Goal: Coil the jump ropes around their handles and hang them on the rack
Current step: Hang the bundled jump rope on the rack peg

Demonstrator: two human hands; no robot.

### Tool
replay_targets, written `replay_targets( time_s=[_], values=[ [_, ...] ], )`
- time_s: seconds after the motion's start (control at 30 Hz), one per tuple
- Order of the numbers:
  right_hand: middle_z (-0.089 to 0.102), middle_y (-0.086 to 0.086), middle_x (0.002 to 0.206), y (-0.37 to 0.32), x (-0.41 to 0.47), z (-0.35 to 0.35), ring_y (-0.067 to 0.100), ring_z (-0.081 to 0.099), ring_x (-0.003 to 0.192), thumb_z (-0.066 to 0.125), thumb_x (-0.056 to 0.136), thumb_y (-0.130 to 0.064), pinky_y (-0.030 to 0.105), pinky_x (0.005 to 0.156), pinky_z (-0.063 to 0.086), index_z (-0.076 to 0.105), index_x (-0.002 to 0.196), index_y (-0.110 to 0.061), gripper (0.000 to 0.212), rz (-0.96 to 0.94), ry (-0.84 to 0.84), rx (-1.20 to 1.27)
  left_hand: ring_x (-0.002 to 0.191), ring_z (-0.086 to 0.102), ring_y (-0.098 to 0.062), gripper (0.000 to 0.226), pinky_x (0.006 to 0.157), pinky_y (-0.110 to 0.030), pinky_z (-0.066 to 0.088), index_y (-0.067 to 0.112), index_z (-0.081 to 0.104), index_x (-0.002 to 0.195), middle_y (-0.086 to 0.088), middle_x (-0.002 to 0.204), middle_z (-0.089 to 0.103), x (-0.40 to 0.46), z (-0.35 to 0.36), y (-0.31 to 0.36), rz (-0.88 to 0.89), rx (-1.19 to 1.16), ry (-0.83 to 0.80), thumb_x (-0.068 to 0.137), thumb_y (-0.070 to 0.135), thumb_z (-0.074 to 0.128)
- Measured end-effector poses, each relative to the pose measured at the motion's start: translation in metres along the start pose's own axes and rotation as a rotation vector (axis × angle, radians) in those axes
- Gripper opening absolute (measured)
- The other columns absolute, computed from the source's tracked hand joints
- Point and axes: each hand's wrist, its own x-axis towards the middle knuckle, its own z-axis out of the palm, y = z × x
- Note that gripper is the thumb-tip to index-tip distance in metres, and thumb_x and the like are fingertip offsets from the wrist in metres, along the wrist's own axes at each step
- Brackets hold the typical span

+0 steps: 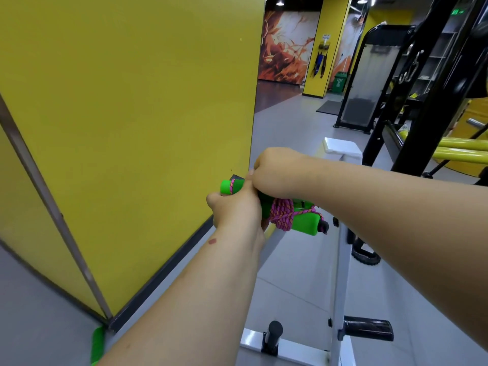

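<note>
**Both hands on the coiled rope, centre frame**

We record the left hand (pixel 236 207) just below centre of the frame, fingers curled round the bright green foam jump-rope handles (pixel 303 223), which lie side by side as one bundle. Its thumb reaches up along the bundle's upper left end, where a single turn of rope crosses the foam.

The right hand (pixel 277 170) sits directly above and touching the left, knuckles toward us, fingers curled under. We read it as closed on the bundle or the cord, but its fingertips are hidden, so we cannot tell exactly what they pinch.

The pink and purple braided rope (pixel 282 216) is wound in a thick coil around the middle of the handles, just right of the left hand and below the right wrist. The lower right handle end with its black cap sticks out past the coil.

The bundle is held in front of the white metal rack (pixel 340 260), whose upright runs down the right-centre. A tall yellow wall panel (pixel 132 114) fills the left. Another green foam piece (pixel 97 344) lies on the floor at lower left.
</note>
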Motion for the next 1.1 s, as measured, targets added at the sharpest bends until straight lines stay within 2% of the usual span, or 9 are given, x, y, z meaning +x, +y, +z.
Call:
replay_targets(
  time_s=[0.1, 0.23, 0.37, 0.43, 0.53, 0.63, 0.73, 0.9, 1.1],
  values=[
    [0.061, 0.015, 0.100, 0.002, -0.008, -0.007, 0.026, 0.052, 0.080, 0.038, 0.099, -0.029, 0.032, 0.068, 0.045, 0.065, 0.106, -0.008, 0.035, 0.005, -0.072, -0.005, 0.095, 0.072, -0.028, 0.048, 0.055, -0.033, 0.058, 0.035, 0.038, 0.106, -0.007, 0.114, 0.067, -0.010, -0.004, 0.004, -0.063, -0.033, -0.035, 0.084, 0.040, 0.080],
    [0.067, 0.015, 0.116, 0.003, -0.014, -0.011, 0.032, 0.063, 0.105, 0.045, 0.094, -0.028, 0.040, 0.089, 0.054, 0.068, 0.116, -0.008, 0.038, 0.004, -0.110, -0.004, 0.098, 0.068, -0.033, 0.054, 0.052, -0.038, 0.060, 0.024, 0.041, 0.128, -0.008, 0.117, 0.060, -0.016, -0.010, 0.008, -0.119, -0.046, -0.060, 0.089, 0.048, 0.071],
    [0.068, 0.014, 0.118, 0.004, -0.018, -0.018, 0.031, 0.064, 0.100, 0.048, 0.092, -0.017, 0.037, 0.089, 0.055, 0.069, 0.118, -0.008, 0.034, 0.005, -0.101, 0.054, 0.100, 0.069, -0.037, 0.052, 0.061, -0.047, 0.061, 0.019, 0.051, 0.131, -0.016, 0.120, 0.063, -0.019, -0.015, 0.008, -0.182, -0.114, -0.130, 0.081, 0.025, 0.063],
    [0.068, 0.014, 0.118, 0.005, -0.021, -0.022, 0.031, 0.064, 0.108, 0.051, 0.087, -0.020, 0.044, 0.094, 0.055, 0.068, 0.119, -0.009, 0.038, -0.006, -0.129, 0.022, 0.097, 0.071, -0.038, 0.046, 0.068, -0.050, 0.063, 0.014, 0.056, 0.130, -0.016, 0.114, 0.066, -0.022, -0.019, 0.008, -0.214, -0.161, -0.142, 0.085, 0.021, 0.058],
    [0.071, 0.003, 0.104, 0.004, -0.028, -0.027, 0.025, 0.068, 0.095, 0.066, 0.074, -0.041, 0.040, 0.080, 0.059, 0.063, 0.117, -0.021, 0.048, -0.090, -0.181, -0.111, 0.092, 0.071, -0.040, 0.026, 0.071, -0.049, 0.063, 0.007, 0.063, 0.117, -0.017, 0.107, 0.066, -0.034, -0.022, 0.013, -0.287, -0.321, -0.127, 0.095, 0.019, 0.056],
    [0.054, -0.005, 0.103, 0.008, -0.028, -0.025, 0.022, 0.053, 0.092, 0.077, 0.063, -0.056, 0.038, 0.076, 0.047, 0.046, 0.115, -0.035, 0.064, -0.160, -0.026, -0.564, 0.087, 0.070, -0.035, 0.027, 0.070, -0.050, 0.064, 0.006, 0.061, 0.120, -0.019, 0.116, 0.062, -0.037, -0.017, 0.018, -0.319, -0.434, -0.124, 0.100, 0.023, 0.056],
    [0.044, -0.001, 0.114, 0.017, -0.021, -0.018, 0.027, 0.043, 0.103, 0.073, 0.074, -0.046, 0.046, 0.084, 0.044, 0.042, 0.126, -0.043, 0.060, -0.142, 0.097, -0.624, 0.092, 0.066, -0.035, 0.034, 0.082, -0.051, 0.062, 0.004, 0.057, 0.126, -0.021, 0.124, 0.056, -0.034, -0.013, 0.017, -0.341, -0.464, -0.106, 0.102, 0.028, 0.058],
    [0.040, -0.002, 0.136, 0.028, -0.006, -0.013, 0.031, 0.035, 0.124, 0.064, 0.083, -0.031, 0.048, 0.090, 0.041, 0.037, 0.138, -0.048, 0.063, -0.066, 0.142, -0.575, 0.092, 0.065, -0.029, 0.035, 0.081, -0.042, 0.060, 0.009, 0.063, 0.111, -0.018, 0.115, 0.058, -0.041, -0.008, 0.017, -0.373, -0.347, -0.140, 0.096, 0.040, 0.069],
    [0.050, -0.009, 0.083, 0.022, 0.000, -0.012, 0.022, 0.052, 0.086, 0.058, 0.088, -0.022, 0.036, 0.077, 0.036, 0.054, 0.110, -0.030, 0.024, -0.018, -0.006, -0.641, 0.096, 0.070, -0.024, 0.044, 0.066, -0.031, 0.057, 0.020, 0.067, 0.122, -0.009, 0.110, 0.072, -0.044, 0.004, 0.005, -0.356, -0.110, -0.191, 0.088, 0.048, 0.074]
  ],
)
